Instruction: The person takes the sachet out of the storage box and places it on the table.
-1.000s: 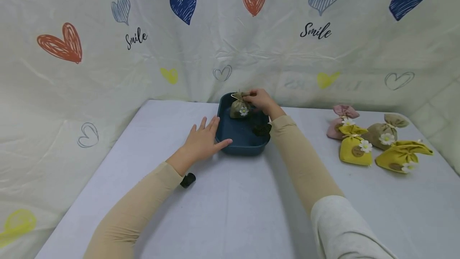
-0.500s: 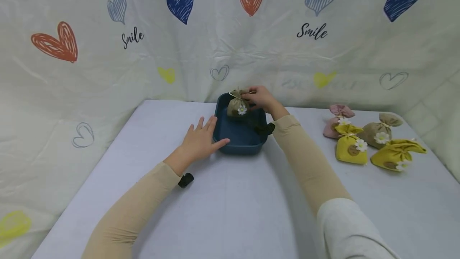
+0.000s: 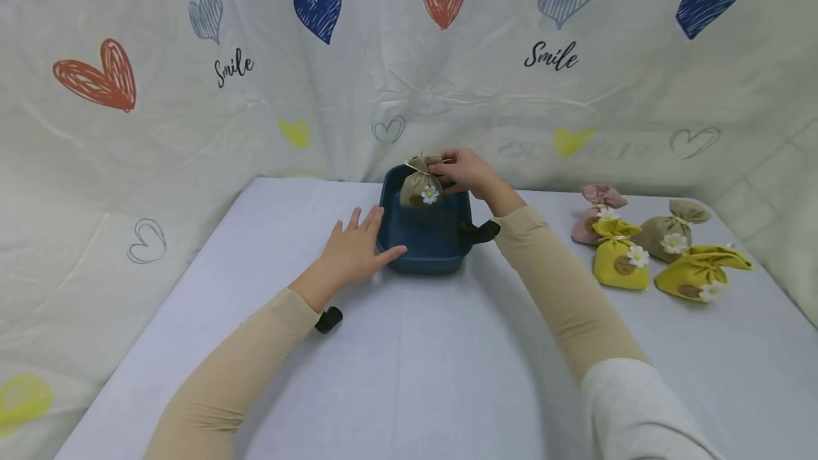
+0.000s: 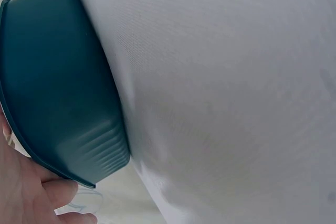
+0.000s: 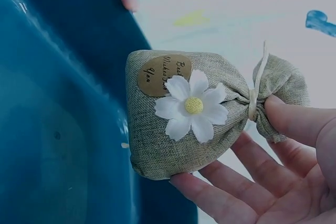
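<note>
A blue plastic basin (image 3: 423, 265) stands at the far middle of the table. Over its far left part I see a grey-beige drawstring sachet (image 3: 415, 196) with a white flower; my right hand (image 3: 471, 172) holds it by the tied neck. The right wrist view shows the thumb on the neck of the sachet (image 5: 152, 148), fingers behind and below, and a round brown label beside the flower. My left hand (image 3: 350, 253), fingers spread and straight, touches the basin's left rim. In the left wrist view, fingertips (image 4: 59, 192) lie at the rim of the basin (image 4: 58, 77).
To the right on the white table (image 3: 396, 360) lie a pink sachet (image 3: 584, 226), a beige sachet (image 3: 661, 236), an upright yellow sachet (image 3: 616, 265) and a tilted yellow sachet (image 3: 686, 275). A white curtain (image 3: 479, 91) with printed hearts hangs behind the table.
My right hand has lifted the beige sachet slightly inside the basin, and its wrist has swung right. The left hand stays at the rim. The head view has shifted a little.
</note>
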A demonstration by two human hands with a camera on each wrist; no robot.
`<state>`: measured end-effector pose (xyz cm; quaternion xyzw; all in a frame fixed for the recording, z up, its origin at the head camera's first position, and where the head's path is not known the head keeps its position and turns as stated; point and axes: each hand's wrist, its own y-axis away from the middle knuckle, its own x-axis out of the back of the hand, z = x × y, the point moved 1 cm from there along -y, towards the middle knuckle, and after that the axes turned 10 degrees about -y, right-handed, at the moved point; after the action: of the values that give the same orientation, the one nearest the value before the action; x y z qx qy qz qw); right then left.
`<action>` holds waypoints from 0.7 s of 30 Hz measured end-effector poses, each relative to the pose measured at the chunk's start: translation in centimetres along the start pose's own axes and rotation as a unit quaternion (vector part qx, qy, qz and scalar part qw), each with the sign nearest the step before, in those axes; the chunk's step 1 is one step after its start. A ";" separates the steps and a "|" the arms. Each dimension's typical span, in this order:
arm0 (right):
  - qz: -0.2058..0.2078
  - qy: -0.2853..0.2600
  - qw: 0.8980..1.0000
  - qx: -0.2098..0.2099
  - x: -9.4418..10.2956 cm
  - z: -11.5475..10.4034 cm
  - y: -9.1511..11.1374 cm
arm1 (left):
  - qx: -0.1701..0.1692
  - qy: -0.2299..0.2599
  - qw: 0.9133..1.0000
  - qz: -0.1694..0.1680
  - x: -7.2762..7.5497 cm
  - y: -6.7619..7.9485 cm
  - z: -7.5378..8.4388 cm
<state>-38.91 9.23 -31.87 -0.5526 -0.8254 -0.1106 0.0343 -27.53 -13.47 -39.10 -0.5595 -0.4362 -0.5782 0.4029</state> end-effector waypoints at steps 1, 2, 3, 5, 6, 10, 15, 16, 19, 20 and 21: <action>0.001 0.004 1.000 0.002 0.0 -0.1 0.2 | 0.000 0.000 1.000 0.001 0.0 0.0 0.0; 0.000 0.007 1.000 0.004 0.1 -0.2 0.4 | 0.000 0.001 1.000 0.002 0.0 0.0 0.0; 0.002 0.009 1.000 0.006 0.1 -0.2 0.6 | -0.001 0.001 1.000 0.002 -0.1 0.0 0.0; 0.005 0.012 1.000 0.011 0.3 -0.3 1.0 | -0.001 -0.001 1.000 0.003 -0.1 0.0 0.0; 0.007 0.013 1.000 0.013 0.4 -0.4 1.2 | -0.002 -0.001 1.000 0.004 -0.1 0.0 -0.1; 0.011 0.006 1.000 0.020 0.7 -0.3 1.8 | -0.004 -0.001 1.000 0.004 0.0 0.1 0.0; 0.006 -0.004 1.000 0.026 0.7 -0.2 2.8 | -0.003 0.000 1.000 0.003 0.1 0.2 0.0; 0.005 -0.006 1.000 0.026 0.7 -0.3 3.0 | -0.003 0.000 1.000 0.003 0.1 0.2 0.0; 0.002 -0.007 1.000 0.029 0.6 -0.4 3.5 | -0.003 0.000 1.000 0.004 0.1 0.2 0.0; 0.001 -0.006 1.000 0.029 0.6 -0.4 3.7 | -0.003 0.002 1.000 0.005 0.1 0.2 0.0; 0.000 -0.006 1.000 0.029 0.6 -0.4 3.9 | -0.003 0.003 1.000 0.005 0.0 0.2 0.0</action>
<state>-35.60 11.07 -30.81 -0.5520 -0.8284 -0.0835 0.0451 -27.33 -13.49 -39.08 -0.5612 -0.4307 -0.5787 0.4058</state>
